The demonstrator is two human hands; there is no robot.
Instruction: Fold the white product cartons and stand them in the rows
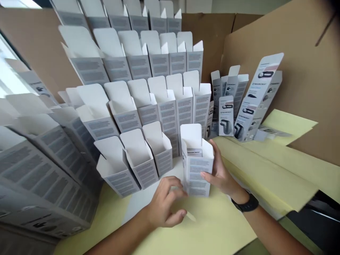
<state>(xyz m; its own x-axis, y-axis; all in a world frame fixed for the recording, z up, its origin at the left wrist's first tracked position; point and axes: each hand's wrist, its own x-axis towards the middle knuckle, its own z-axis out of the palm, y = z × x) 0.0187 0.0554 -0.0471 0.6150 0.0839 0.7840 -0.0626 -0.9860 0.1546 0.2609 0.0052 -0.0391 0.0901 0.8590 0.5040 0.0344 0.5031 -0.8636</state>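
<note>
An upright white carton (199, 177) with its top flap raised stands in front of me, and a folded printed paper (194, 152) shows inside its mouth. My right hand (219, 170) grips the carton's right side, thumb on the front face, fingers round the back. Just left of the carton's base is my left hand (170, 203), fingers curled but apart, thumb out, with nothing visible in it. Three open-topped cartons (140, 171) stand in a short row to the left, their flaps raised.
Several rows of stacked open cartons (167, 113) rise behind. More cartons (39, 170) are stacked at left. Printed cartons (252, 102) stand at the right against a cardboard wall (297, 56). Yellow sheet (217, 233) covers the work surface; its edge drops off at the lower right.
</note>
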